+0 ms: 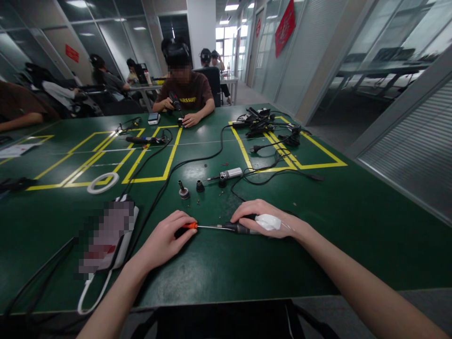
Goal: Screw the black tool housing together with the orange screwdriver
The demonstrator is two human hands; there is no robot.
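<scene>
My left hand (170,236) grips a screwdriver by its orange handle (190,226), and the thin metal shaft (210,228) points right. My right hand (260,217) is closed over a dark, slim cylindrical tool body (237,228) lying along the table; a white patch covers part of that hand. The shaft's end meets or overlaps the narrow front of this body; whether it touches a screw is too small to tell. Just beyond stand a metal-based part with a stem (183,190), a black conical part (200,186) and another black cone (222,181). Several tiny screws (198,202) lie around them.
A silver cylindrical part (231,173) with a thin rod lies behind the cones. Black cords (197,160) cross the green table (353,226). A phone-like device (109,235), a white ring (102,183) and piled black tools (259,121) surround the area. A co-worker (192,89) holds a drill opposite.
</scene>
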